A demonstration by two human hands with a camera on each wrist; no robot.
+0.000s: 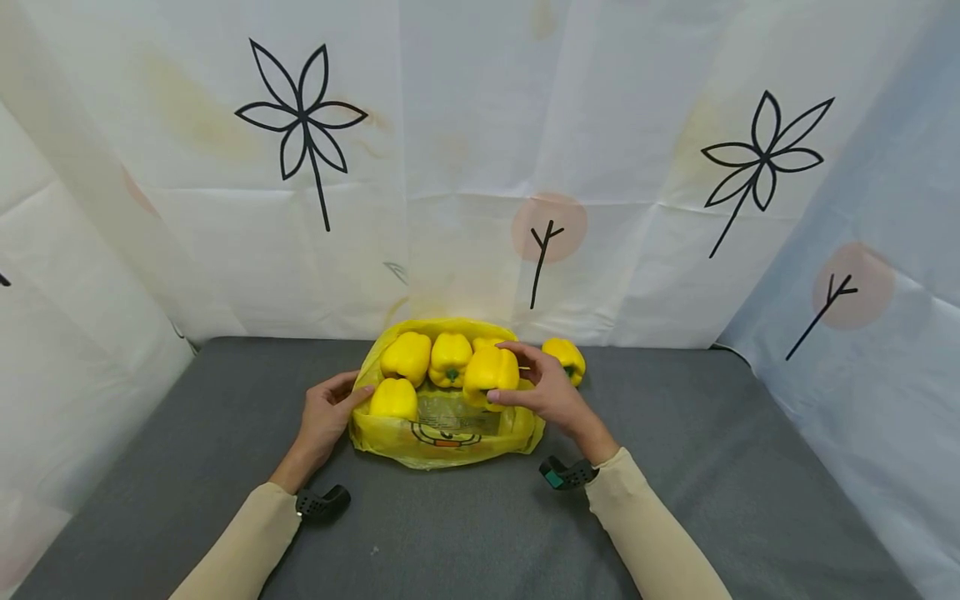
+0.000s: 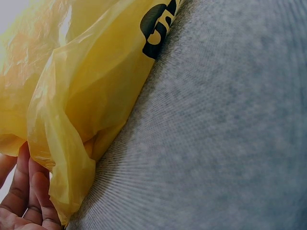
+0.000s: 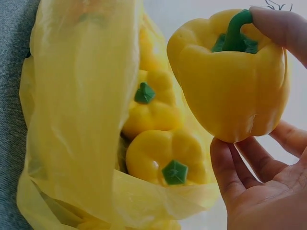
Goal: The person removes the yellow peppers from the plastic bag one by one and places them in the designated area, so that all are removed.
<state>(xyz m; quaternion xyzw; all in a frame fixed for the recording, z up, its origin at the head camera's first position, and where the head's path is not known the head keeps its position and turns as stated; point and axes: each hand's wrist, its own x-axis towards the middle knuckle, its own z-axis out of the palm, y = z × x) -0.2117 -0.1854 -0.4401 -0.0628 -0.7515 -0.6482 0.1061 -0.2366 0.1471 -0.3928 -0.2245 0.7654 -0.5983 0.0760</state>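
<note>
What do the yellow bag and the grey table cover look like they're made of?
The yellow bag looks like thin, glossy plastic film: it crinkles, and the peppers show through it. The grey table cover looks like matte knitted or woven fabric, with a fine ribbed weave visible in the left wrist view; the exact fibre can't be told.

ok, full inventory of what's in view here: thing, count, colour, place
held pepper: 1, yellow with green stem, over the bag's mouth, in the right hand's grip
peppers in bag: at least 3 visible, yellow, inside the open bag
loose pepper: 1, yellow, on the table right of the bag
bag: 1, yellow plastic with a printed face, table centre
table: 1, grey fabric top
backdrop: white sheet, black flower prints
left hand: holds the bag's left edge
right hand: grips the held pepper
</note>
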